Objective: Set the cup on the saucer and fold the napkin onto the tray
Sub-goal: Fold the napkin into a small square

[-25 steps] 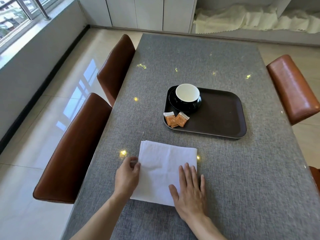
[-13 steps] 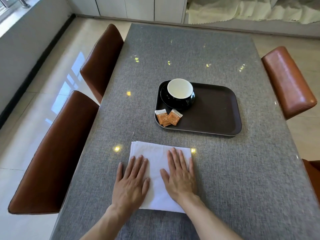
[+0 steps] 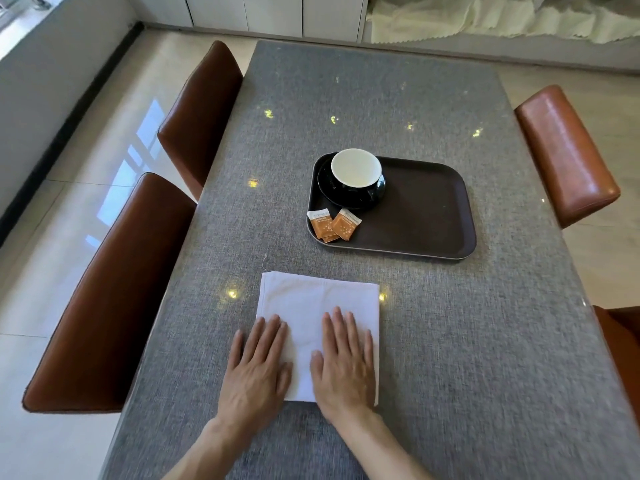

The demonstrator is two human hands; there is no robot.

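A folded white napkin [image 3: 318, 306] lies flat on the grey table near its front edge. My left hand [image 3: 258, 368] rests palm down on the napkin's near left part, fingers spread. My right hand [image 3: 346, 362] lies flat on its near right part, fingers together. Neither hand grips anything. Farther back, a dark cup with a white inside [image 3: 356, 169] stands on a black saucer [image 3: 325, 188] in the far left corner of a dark brown tray [image 3: 429, 216].
Small orange sachets [image 3: 334, 225] lie in the tray's near left corner. Two brown chairs [image 3: 114, 292] stand along the table's left side, and another [image 3: 564, 154] on the right. The grey table [image 3: 485, 341] stretches right of the napkin.
My left hand let go of the napkin's left edge and laid flat on it. Both hands have since slid back toward the napkin's near edge. The camera has tilted downward.
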